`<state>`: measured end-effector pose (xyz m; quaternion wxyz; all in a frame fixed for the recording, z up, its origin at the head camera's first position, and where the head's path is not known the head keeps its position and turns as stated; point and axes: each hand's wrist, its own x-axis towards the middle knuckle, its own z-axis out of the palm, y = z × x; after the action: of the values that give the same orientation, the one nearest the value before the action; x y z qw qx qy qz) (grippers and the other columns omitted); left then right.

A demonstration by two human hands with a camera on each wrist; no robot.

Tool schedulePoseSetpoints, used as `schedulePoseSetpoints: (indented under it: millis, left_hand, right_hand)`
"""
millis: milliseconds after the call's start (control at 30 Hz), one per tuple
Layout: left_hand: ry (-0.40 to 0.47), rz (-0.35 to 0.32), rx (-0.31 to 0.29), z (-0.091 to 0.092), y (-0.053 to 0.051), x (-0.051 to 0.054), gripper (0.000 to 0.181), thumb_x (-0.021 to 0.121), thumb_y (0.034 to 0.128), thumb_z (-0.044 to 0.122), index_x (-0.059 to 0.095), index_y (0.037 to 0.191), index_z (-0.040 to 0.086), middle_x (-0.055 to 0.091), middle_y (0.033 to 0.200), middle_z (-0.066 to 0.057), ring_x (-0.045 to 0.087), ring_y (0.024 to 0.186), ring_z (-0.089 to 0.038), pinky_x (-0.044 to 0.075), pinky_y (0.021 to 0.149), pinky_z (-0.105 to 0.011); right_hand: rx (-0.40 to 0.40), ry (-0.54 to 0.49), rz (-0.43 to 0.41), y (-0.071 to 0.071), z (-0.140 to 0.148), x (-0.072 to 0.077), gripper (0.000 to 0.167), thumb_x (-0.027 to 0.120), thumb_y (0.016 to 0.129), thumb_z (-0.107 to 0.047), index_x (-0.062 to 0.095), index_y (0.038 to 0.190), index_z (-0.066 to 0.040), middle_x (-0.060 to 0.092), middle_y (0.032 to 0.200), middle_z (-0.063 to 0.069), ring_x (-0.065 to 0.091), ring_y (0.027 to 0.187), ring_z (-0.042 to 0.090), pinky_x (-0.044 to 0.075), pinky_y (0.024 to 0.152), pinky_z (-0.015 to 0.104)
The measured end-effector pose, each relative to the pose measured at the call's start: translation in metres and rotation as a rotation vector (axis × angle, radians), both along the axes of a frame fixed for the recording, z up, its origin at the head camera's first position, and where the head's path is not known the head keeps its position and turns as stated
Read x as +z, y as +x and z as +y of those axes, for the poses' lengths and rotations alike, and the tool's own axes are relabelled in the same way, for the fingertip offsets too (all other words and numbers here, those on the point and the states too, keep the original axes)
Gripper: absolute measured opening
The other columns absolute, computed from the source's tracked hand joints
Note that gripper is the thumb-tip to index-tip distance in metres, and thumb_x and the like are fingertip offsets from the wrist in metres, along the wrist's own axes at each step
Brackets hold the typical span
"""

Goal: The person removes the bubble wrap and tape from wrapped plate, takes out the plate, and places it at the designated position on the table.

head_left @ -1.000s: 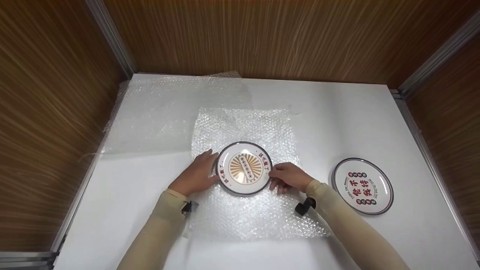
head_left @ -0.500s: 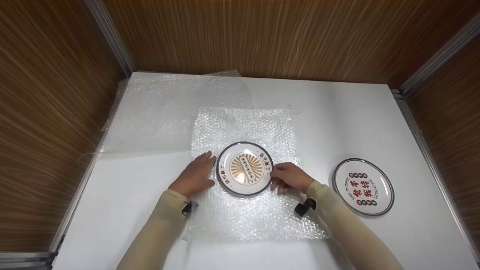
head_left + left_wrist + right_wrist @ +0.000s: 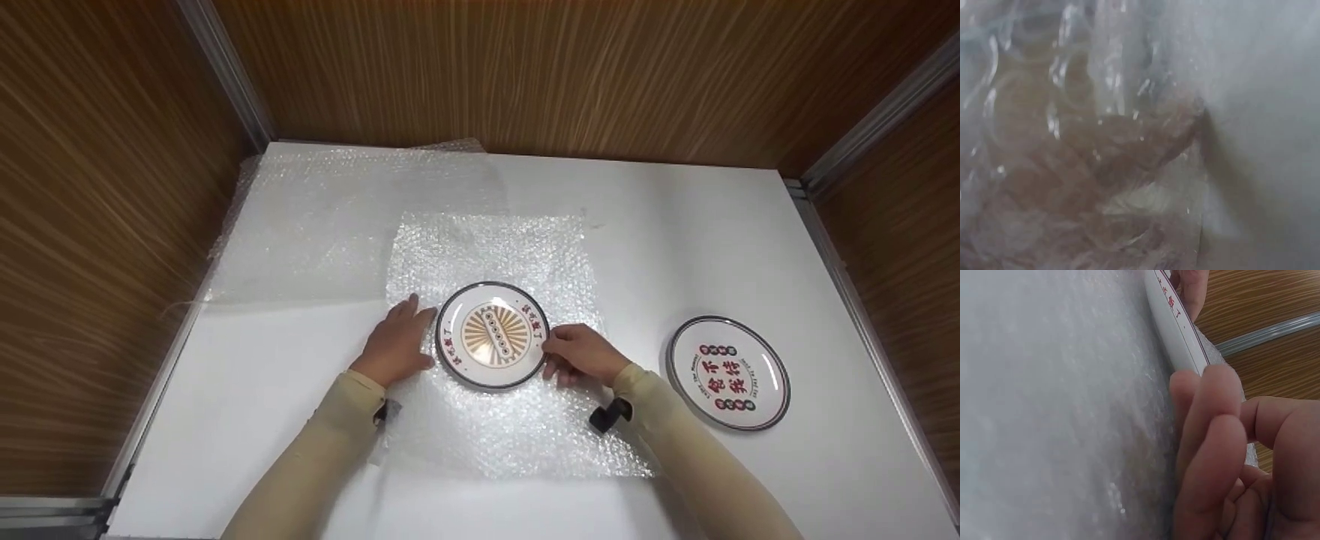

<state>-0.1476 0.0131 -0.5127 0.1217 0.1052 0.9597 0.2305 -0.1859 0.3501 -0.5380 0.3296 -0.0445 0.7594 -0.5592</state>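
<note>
A round white plate [image 3: 493, 336] with a dark rim, an orange sunburst and red characters lies face up on a bubble wrap sheet [image 3: 487, 247] in the head view. My right hand [image 3: 585, 352] pinches its right edge between thumb and fingers. At the plate's left side, my left hand [image 3: 394, 345] rests with fingers extended over the wrap's left edge, thumb close to the rim. The right wrist view has the plate's edge [image 3: 1176, 332] beyond my curled right fingers [image 3: 1213, 444]. Blurred bubble wrap [image 3: 1072, 73] fills much of the left wrist view, a hand dimly behind it.
Another white plate [image 3: 727, 373] with red characters lies to the right on the white table [image 3: 675, 247]. A second bubble wrap sheet [image 3: 322, 217] spreads at the back left, overhanging the table's left edge. Wood-grain panels [image 3: 525, 75] enclose the back and sides.
My left thumb has come slightly away from the plate's rim, and the left hand has shifted a little. My right hand keeps its hold on the plate, which has barely moved.
</note>
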Motion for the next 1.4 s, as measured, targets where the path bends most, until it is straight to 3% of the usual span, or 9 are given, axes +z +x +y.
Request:
schedulePoseSetpoints:
  millis: [367,533,600,700,933,1000,1100,1233,1400]
  left_hand:
    - [0.019,-0.083,-0.074,-0.019,-0.009,-0.002,0.078,0.068,0.0958,0.030,0.033,0.162,0.009,0.007,0.171,-0.023,0.006,0.158,-0.041,0.013,0.126,-0.056]
    - [0.005,-0.024,-0.055,-0.017,-0.015,-0.003,0.073,0.068,0.0955,0.032,0.040,0.158,0.006,0.017,0.168,-0.026,0.015,0.155,-0.046,0.020,0.123,-0.061]
    - [0.005,0.003,-0.034,-0.017,-0.015,-0.004,0.072,0.071,0.0938,0.030,0.044,0.156,0.006,0.022,0.167,-0.027,0.020,0.153,-0.047,0.023,0.121,-0.063]
    - [0.010,0.019,-0.012,-0.017,-0.012,-0.005,0.072,0.074,0.0929,0.029,0.046,0.154,0.005,0.026,0.165,-0.027,0.024,0.151,-0.047,0.028,0.119,-0.063]
    - [-0.004,0.055,-0.014,-0.016,-0.008,-0.006,0.071,0.077,0.0923,0.029,0.049,0.152,0.003,0.031,0.162,-0.028,0.028,0.148,-0.048,0.032,0.115,-0.063]
    - [-0.004,0.061,-0.015,-0.014,-0.007,-0.004,0.071,0.078,0.0920,0.029,0.049,0.151,0.003,0.032,0.162,-0.028,0.029,0.148,-0.047,0.033,0.114,-0.063]
    - [-0.007,0.045,-0.007,-0.010,-0.005,-0.002,0.071,0.078,0.0923,0.030,0.049,0.152,0.004,0.031,0.163,-0.026,0.029,0.149,-0.046,0.033,0.115,-0.061]
    - [0.006,0.033,0.001,-0.004,-0.004,0.000,0.072,0.079,0.0920,0.029,0.049,0.152,0.003,0.031,0.163,-0.026,0.028,0.149,-0.046,0.033,0.116,-0.061]
    - [-0.007,0.056,-0.006,0.000,-0.003,0.002,0.071,0.079,0.0916,0.028,0.049,0.151,0.001,0.032,0.162,-0.028,0.030,0.148,-0.047,0.035,0.115,-0.060]
  right_hand:
    - [-0.033,-0.036,0.099,-0.002,0.003,-0.004,0.020,0.060,0.101,-0.016,0.062,0.092,0.001,0.070,0.076,0.006,0.067,0.055,0.014,0.054,0.053,0.024]
    - [-0.065,-0.089,0.117,0.004,0.021,0.006,0.018,0.058,0.103,-0.012,0.058,0.097,0.005,0.073,0.076,0.013,0.072,0.062,0.018,0.058,0.056,0.028]
    - [-0.075,-0.081,0.188,0.007,0.032,0.012,0.018,0.058,0.104,-0.010,0.060,0.103,0.008,0.074,0.079,0.014,0.072,0.063,0.018,0.060,0.058,0.029]
    - [-0.125,-0.038,0.357,0.009,0.052,0.025,0.019,0.058,0.104,-0.007,0.065,0.110,0.009,0.072,0.085,0.017,0.070,0.066,0.016,0.061,0.061,0.029]
    - [-0.355,0.101,0.734,0.000,0.114,0.060,0.017,0.056,0.104,0.001,0.067,0.110,0.011,0.070,0.086,0.029,0.067,0.066,0.013,0.059,0.063,0.022]
    - [-0.434,0.161,0.799,-0.007,0.136,0.066,0.018,0.054,0.104,0.000,0.067,0.109,0.013,0.070,0.084,0.027,0.067,0.064,0.010,0.059,0.062,0.020]
    - [-0.553,0.215,0.812,-0.018,0.171,0.069,0.022,0.053,0.106,-0.006,0.066,0.109,0.012,0.072,0.079,0.015,0.066,0.064,0.005,0.058,0.063,0.017]
    - [-0.652,0.286,0.732,-0.029,0.213,0.066,0.027,0.051,0.108,-0.018,0.064,0.112,0.005,0.070,0.077,-0.005,0.066,0.065,0.001,0.056,0.065,0.014]
    - [-0.629,0.381,0.624,-0.037,0.242,0.060,0.031,0.045,0.109,-0.025,0.060,0.114,0.002,0.069,0.080,-0.009,0.066,0.069,0.001,0.055,0.067,0.013]
